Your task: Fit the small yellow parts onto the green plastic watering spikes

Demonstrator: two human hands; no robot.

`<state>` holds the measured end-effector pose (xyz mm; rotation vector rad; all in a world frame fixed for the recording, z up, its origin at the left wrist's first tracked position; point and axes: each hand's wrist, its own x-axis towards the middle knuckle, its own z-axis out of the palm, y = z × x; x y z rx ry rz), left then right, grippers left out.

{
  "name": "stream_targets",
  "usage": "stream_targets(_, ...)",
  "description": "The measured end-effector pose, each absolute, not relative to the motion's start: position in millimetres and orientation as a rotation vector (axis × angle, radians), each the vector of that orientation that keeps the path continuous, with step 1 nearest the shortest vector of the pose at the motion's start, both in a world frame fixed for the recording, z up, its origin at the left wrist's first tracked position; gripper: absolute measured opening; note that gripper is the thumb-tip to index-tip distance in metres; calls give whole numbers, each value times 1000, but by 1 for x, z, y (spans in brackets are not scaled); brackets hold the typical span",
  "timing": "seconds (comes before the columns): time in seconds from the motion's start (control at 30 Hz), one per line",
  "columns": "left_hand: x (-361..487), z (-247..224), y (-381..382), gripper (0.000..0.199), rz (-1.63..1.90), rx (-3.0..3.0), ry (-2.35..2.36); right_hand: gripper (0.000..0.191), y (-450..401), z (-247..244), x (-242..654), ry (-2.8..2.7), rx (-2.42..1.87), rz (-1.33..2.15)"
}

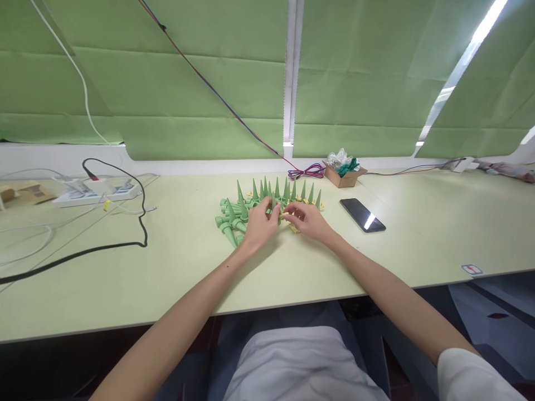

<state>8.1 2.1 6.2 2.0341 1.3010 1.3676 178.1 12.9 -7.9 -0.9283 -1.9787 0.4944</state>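
Observation:
My left hand (259, 224) is closed around a green plastic plant-watering spike (273, 201), which points upward between the fingers. Beside it, my right hand (310, 219) pinches a small yellow plastic valve piece (285, 215) against or very close to the spike's end; the fingers partly hide the contact. Several loose green spikes (229, 229) lie in a heap to the left of my left hand. Behind both hands, more spikes stand point-up in rows, and a standing spike (311, 195) at the right has yellow at its base. Small yellow pieces (294, 229) lie under my right hand.
A black phone (362, 215) lies to the right. Behind it stand a small cardboard box (346, 179) with crumpled plastic and green material, and a coiled red-blue cable (309, 171). On the left are a white power strip (121, 193) and a black cable (104, 245).

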Motion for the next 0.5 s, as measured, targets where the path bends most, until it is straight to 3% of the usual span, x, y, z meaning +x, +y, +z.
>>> stream_targets(0.5,6,7,1,19,1363,2022,1263,20,13,-8,178,-1952,-938,517)
